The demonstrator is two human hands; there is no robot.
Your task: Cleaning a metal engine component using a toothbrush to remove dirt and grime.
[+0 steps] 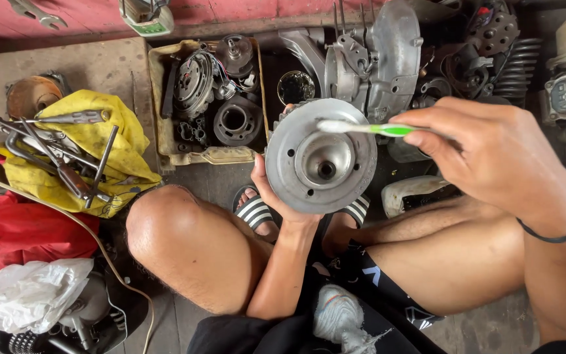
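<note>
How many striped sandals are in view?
2: one sandal left of the left hand's wrist, the other sandal right of it, both partly hidden beneath the round metal part.

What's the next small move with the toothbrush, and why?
Probably lower the bristle end onto the disc and scrub. The left hand holds the round metal disc from below, face up. The right hand holds the toothbrush level across its upper rim, bristles at or just above the metal.

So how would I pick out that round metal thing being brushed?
Start at the grey engine casing at top centre. Just below it, the left hand holds up a round metal disc with a hollow hub. Only this part has the green-handled toothbrush across it.
</note>
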